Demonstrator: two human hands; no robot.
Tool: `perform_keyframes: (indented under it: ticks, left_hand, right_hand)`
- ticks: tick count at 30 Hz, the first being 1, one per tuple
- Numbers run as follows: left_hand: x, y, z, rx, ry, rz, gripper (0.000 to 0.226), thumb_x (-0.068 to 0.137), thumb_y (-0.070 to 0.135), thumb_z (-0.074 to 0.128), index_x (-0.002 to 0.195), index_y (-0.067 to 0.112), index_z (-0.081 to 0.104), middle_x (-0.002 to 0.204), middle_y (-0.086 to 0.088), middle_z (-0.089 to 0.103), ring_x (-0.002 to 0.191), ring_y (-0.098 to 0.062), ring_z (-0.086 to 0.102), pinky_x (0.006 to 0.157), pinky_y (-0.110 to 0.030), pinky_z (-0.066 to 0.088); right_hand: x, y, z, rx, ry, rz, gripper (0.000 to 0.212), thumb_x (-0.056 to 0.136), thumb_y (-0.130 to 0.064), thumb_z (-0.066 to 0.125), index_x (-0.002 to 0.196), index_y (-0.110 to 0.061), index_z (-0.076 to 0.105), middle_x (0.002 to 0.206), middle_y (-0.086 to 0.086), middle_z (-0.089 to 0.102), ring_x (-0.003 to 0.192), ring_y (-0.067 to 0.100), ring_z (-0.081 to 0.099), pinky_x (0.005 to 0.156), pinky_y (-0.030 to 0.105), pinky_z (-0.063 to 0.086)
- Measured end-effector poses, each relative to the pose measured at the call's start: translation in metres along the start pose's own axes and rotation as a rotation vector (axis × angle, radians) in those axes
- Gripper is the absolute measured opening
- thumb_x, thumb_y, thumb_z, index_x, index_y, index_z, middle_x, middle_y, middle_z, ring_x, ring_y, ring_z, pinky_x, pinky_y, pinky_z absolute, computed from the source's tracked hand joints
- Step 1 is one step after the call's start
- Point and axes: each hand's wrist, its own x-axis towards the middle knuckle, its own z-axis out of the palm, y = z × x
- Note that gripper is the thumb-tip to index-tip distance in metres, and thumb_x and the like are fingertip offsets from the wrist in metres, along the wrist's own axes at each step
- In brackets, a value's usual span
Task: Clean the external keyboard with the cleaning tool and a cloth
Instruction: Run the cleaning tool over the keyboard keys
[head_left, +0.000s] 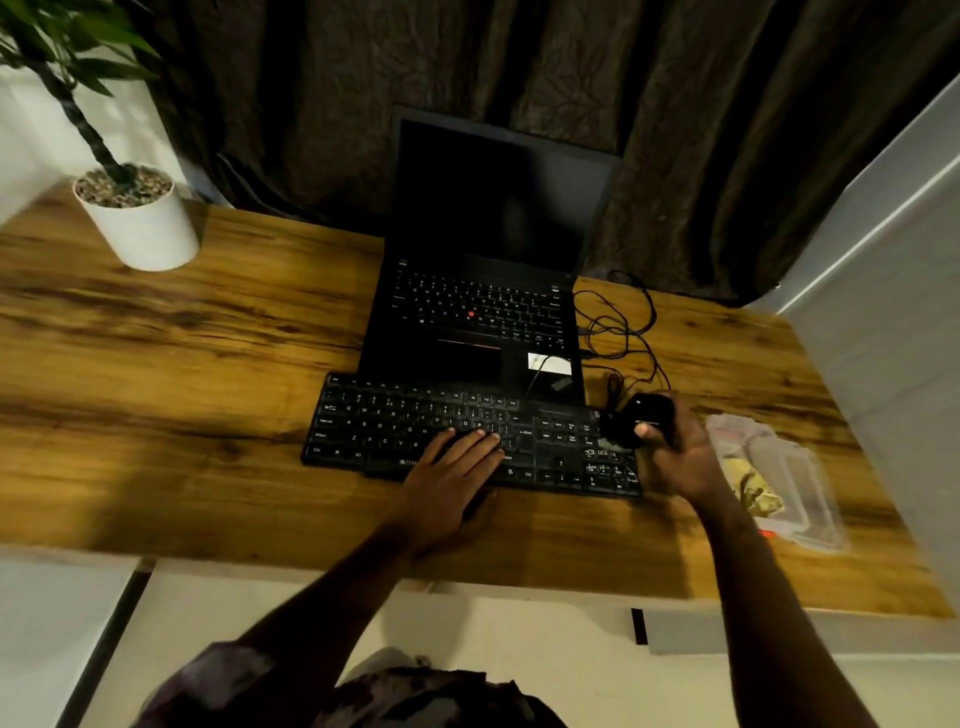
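A black external keyboard lies on the wooden desk in front of an open laptop. My left hand rests flat on its middle keys, fingers spread. My right hand grips a black rounded cleaning tool over the keyboard's right end, near the number pad; a pale tip shows at the tool's lower end. To the right of that hand lies a clear plastic case with a yellowish cloth inside it.
The open black laptop stands right behind the keyboard, screen dark. Black cables loop on the desk to its right. A white plant pot sits at the desk's back left. Dark curtains hang behind the wooden desk.
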Motion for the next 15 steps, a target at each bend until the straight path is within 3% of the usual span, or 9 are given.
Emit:
perform_keyframes:
  ticks: [4, 7, 11, 15]
  left_hand:
    - [0.0, 0.001, 0.001, -0.021, -0.004, -0.012, 0.054, 0.1, 0.05, 0.035, 0.144, 0.021, 0.046, 0.154, -0.002, 0.045, 0.143, -0.018, 0.037, 0.121, -0.045, 0.015]
    - [0.0, 0.001, -0.001, 0.008, 0.021, 0.007, 0.054, 0.099, 0.05, 0.035, 0.14, 0.02, 0.052, 0.15, -0.002, 0.049, 0.14, -0.019, 0.043, 0.119, -0.044, 0.015]
    - [0.0, 0.002, -0.003, 0.037, 0.027, 0.005, 0.055, 0.099, 0.051, 0.034, 0.138, 0.02, 0.056, 0.147, -0.002, 0.053, 0.137, -0.019, 0.047, 0.117, -0.043, 0.014]
    - [-0.001, 0.003, -0.004, 0.035, 0.004, -0.008, 0.055, 0.1, 0.051, 0.035, 0.142, 0.02, 0.052, 0.151, -0.001, 0.049, 0.141, -0.018, 0.042, 0.121, -0.045, 0.016]
  right_hand:
    - [-0.004, 0.003, -0.018, -0.07, 0.015, -0.008, 0.041, 0.093, -0.003, 0.061, 0.131, -0.009, 0.045, 0.115, 0.015, 0.061, 0.107, 0.035, 0.061, 0.076, 0.022, 0.05]
    - [-0.006, -0.006, -0.007, -0.077, -0.005, -0.045, 0.046, 0.094, -0.006, 0.061, 0.136, -0.011, 0.042, 0.113, 0.009, 0.059, 0.105, 0.03, 0.06, 0.077, 0.033, 0.055]
    - [-0.008, -0.019, 0.017, -0.082, -0.041, -0.036, 0.045, 0.096, -0.006, 0.059, 0.135, -0.02, 0.041, 0.1, -0.006, 0.052, 0.09, 0.021, 0.058, 0.06, 0.017, 0.048]
    - [-0.007, -0.006, 0.009, -0.03, 0.02, -0.045, 0.046, 0.094, -0.006, 0.062, 0.135, -0.015, 0.044, 0.106, 0.009, 0.061, 0.097, 0.031, 0.063, 0.068, 0.026, 0.055]
